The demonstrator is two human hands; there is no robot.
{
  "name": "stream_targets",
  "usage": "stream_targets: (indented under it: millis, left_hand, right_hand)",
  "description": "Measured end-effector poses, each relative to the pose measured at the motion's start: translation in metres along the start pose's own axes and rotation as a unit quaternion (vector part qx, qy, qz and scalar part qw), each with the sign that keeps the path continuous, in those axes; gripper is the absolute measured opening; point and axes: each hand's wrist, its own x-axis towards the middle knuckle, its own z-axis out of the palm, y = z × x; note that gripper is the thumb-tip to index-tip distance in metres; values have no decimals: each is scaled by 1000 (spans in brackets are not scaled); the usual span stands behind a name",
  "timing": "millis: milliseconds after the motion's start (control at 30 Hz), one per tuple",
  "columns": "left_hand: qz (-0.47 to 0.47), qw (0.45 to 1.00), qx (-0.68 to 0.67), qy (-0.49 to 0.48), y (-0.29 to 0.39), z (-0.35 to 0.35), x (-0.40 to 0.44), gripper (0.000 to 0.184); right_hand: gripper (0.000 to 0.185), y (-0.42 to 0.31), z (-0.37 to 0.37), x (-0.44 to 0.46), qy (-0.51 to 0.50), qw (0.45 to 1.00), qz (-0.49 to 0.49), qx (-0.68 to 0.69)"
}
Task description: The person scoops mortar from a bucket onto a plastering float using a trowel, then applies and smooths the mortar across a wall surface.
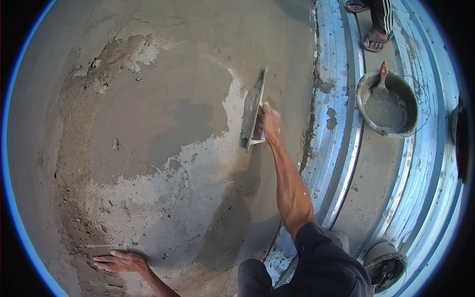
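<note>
My right hand (270,123) is wrapped round the handle of a plastering trowel (255,109). The trowel's long flat blade is tilted on edge, with grey mortar on its face; whether it touches the surface I cannot tell. Around it spreads a plastered surface (148,109), smooth and darker grey in the upper middle. A paler, rough patch (163,198) runs below and beside that smooth area. At the lower left my left hand (120,261) lies flat on the surface with its fingers stretched out, holding nothing.
To the right run ribbed metal sheets (336,109) spattered with mortar. A bucket (387,104) of grey slurry stands there with a red-handled brush (383,79) in it. Another bucket (386,270) is at the lower right. Another person's sandalled foot (376,40) is at the top right.
</note>
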Motion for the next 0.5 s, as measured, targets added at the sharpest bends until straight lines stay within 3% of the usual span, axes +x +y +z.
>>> stream_targets:
  millis: [67, 133, 267, 433, 467, 500]
  left_hand:
    - [6, 1000, 18, -8, 1, -6, 2, 68]
    - [2, 1000, 22, -17, -4, -2, 1, 67]
    - [-6, 1000, -4, -15, 9, -9, 4, 65]
    - [12, 999, -20, -24, 3, -13, 5, 67]
    - [16, 999, -19, -20, -2, -13, 6, 67]
    - [3, 999, -10, -34, -8, -11, 7, 68]
  right_hand:
    - [48, 3, 12, -9, 92, 969, -80, -215]
    - [49, -15, 37, -53, 84, 939, -146, -300]
    - [44, -39, 84, -129, 5, 948, -154, -278]
    - [38, -7, 110, -191, -78, 965, -183, -171]
    - [36, 9, 109, -201, -155, 986, -42, -37]
    - [35, 13, 109, -208, -226, 964, 101, 98]
